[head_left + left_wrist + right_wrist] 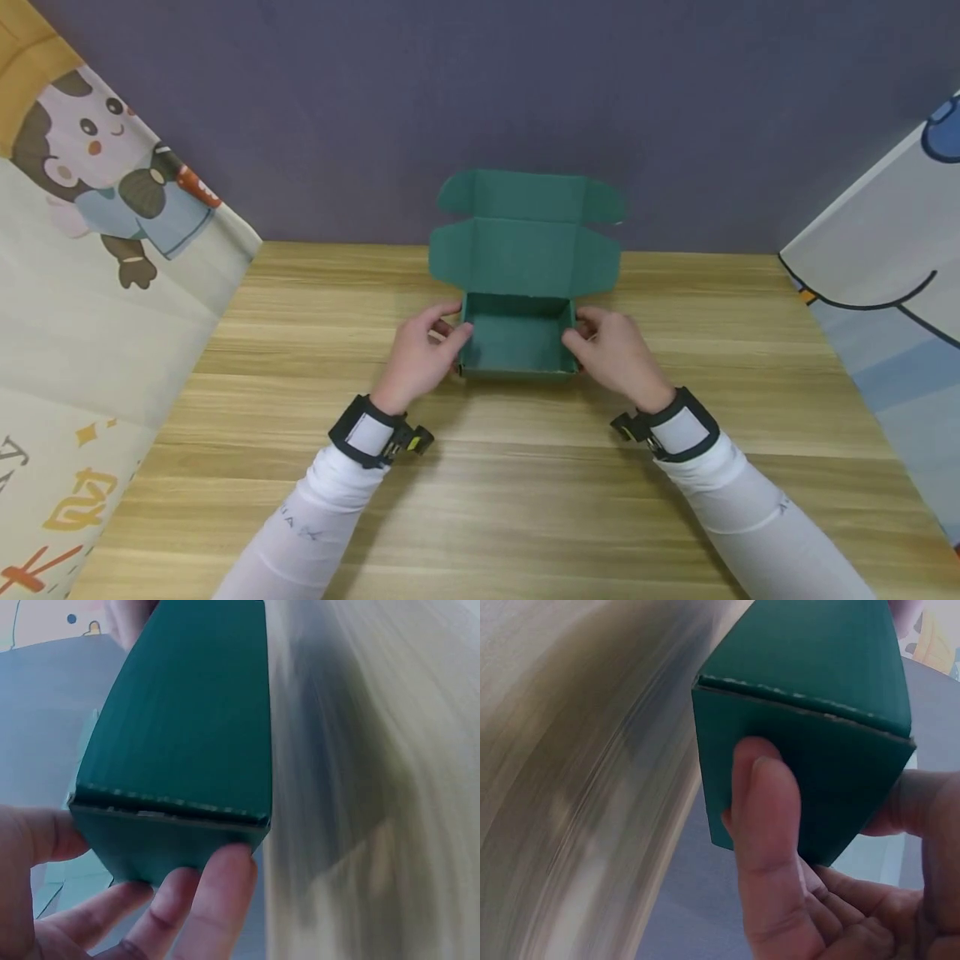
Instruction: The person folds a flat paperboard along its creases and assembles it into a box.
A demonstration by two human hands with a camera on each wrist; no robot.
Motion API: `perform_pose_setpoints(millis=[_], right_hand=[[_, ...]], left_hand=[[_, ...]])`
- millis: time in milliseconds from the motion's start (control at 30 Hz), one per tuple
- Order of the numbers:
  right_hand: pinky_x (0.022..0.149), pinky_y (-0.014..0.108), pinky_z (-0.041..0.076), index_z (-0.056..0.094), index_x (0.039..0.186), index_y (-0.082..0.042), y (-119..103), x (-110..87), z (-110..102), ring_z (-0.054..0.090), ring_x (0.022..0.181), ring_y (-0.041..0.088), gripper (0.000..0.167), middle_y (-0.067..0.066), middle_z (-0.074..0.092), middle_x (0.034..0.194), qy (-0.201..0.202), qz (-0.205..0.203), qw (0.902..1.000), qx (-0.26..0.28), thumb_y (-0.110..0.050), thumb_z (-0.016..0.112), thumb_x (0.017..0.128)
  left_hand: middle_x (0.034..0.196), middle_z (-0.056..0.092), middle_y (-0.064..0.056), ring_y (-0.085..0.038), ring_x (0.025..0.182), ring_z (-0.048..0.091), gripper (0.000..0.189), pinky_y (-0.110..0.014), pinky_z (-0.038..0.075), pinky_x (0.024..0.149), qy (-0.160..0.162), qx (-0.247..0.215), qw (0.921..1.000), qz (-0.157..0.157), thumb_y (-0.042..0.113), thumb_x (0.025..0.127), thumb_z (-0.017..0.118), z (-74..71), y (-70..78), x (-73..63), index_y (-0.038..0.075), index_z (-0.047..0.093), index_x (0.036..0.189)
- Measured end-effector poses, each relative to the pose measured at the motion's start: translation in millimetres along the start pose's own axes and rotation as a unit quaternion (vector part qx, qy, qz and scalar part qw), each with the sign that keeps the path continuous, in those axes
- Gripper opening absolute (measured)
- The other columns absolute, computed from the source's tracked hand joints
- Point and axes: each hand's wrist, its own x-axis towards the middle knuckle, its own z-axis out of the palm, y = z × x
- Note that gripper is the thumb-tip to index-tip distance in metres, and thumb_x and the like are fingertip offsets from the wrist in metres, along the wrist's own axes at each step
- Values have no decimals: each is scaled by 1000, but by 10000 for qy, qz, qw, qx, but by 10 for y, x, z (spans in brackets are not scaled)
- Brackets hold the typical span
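Observation:
A green cardboard box (pixel 517 337) stands on the table with its lid (pixel 525 254) raised at the back and the side flaps spread; nothing shows inside it. On its left wall, my left hand (pixel 423 354) grips with the thumb over the rim and the fingers against the outside. My right hand (pixel 618 350) holds the right wall the same way, thumb at the inner edge. The left wrist view shows the box's front (pixel 184 705) and fingertips pressing its end. In the right wrist view, fingers (pixel 769 825) lie on the opposite end (pixel 840 780).
The wood-grain table (pixel 510 500) reaches back to a dark purple-grey wall (pixel 525 100). Printed cloths hang on both sides, a cartoon figure (pixel 112 158) on the left one. Each wrist wears a black strap (pixel 367 431) with a small camera.

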Motion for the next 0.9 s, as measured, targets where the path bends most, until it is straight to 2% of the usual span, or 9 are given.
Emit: perform_pose_setpoints(millis=[167,367,600,700,900], right_hand=[[43,28,39,55,79,-11,23,-22,17,58,47,14,16,3,60,64,-53,-48,9999,-98,-20,52,91],[42,28,38,56,80,-10,90,-30,52,56,47,15,14,2,60,63,-223,-39,9997,-85,-18,52,91],[43,29,41,60,90,-9,141,-33,96,57,48,15,11,2,63,67,-364,-42,9993,-7,-19,54,90],[43,30,43,60,90,-10,162,-36,120,59,49,15,11,3,64,68,-443,9,9990,70,-19,54,91],[42,30,42,62,95,-10,197,-32,161,58,48,15,13,3,64,68,-480,113,9988,53,-20,54,91]], left_hand=[[104,64,-9,-30,66,69,44,-47,58,62,-301,-405,9981,-353,30,94,61,-36,-80,-18,17,54,135],[111,65,-9,-24,69,69,44,-44,59,65,-566,-576,9951,-563,28,94,61,-42,-128,-36,15,54,135],[120,62,-17,-41,80,68,45,-50,58,71,-816,-683,9907,-846,19,96,59,-41,-176,-18,8,50,138],[122,62,-17,-42,82,68,47,-50,58,71,-870,-702,9899,-871,21,96,60,-39,-204,-16,9,49,140],[118,64,-11,-33,77,70,45,-43,59,68,-844,-636,9909,-838,28,95,61,-28,-247,-19,15,52,137]])
